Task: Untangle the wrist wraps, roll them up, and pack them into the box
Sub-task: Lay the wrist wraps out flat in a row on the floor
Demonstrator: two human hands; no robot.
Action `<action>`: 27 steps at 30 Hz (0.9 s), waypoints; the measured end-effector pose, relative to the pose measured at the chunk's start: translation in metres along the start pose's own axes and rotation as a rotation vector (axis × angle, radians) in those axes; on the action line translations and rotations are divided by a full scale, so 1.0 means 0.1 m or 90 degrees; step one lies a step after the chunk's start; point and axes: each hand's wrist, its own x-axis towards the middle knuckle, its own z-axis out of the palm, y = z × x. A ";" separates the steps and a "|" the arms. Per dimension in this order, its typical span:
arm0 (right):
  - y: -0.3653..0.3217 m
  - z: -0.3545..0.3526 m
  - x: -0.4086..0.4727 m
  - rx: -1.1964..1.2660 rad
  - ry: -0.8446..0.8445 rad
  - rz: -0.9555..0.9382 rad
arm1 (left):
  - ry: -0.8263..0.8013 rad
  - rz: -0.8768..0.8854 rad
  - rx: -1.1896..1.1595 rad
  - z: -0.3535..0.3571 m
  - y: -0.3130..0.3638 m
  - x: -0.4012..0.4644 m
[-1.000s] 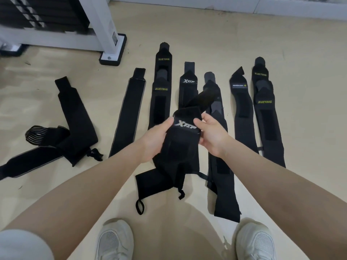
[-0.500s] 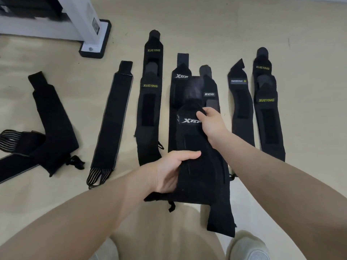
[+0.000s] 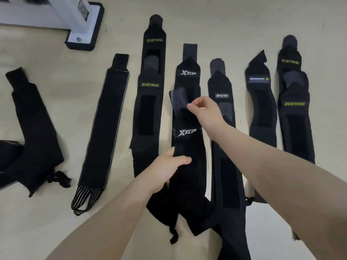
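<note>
Several black wrist wraps lie side by side on the beige floor. A black XTEP wrap is stretched lengthwise on top of a second XTEP wrap in the middle of the row. My left hand grips its left edge about halfway down. My right hand pinches its grey top end, which looks blurred. To the left lie two stacked XUEYING wraps and a grey-edged wrap. To the right lie a wrap with a small silver label, another labelled wrap and a XUEYING pair.
A tangled heap of black wraps sits at the far left. The white leg and black foot of a machine frame stand at the top left. No box is in view.
The XTEP wrap has been laid out flat onto the row. My right hand slid up from its logo to its top end. My left hand moved up along its left edge.
</note>
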 end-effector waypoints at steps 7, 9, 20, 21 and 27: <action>-0.03 0.08 0.31 -0.223 0.012 -0.067 | 0.019 0.056 0.116 0.03 -0.05 0.15; 0.01 0.13 0.32 -0.325 0.005 -0.103 | 0.026 0.052 0.136 0.00 -0.06 0.18; 0.08 0.31 0.51 -0.592 0.004 -0.261 | 0.025 0.084 0.297 -0.02 -0.12 0.28; 0.10 0.32 0.51 -0.641 -0.026 -0.319 | 0.023 0.081 0.292 -0.02 -0.13 0.28; 0.03 0.19 0.54 -0.443 -0.052 -0.216 | 0.047 0.095 0.309 0.05 -0.20 0.33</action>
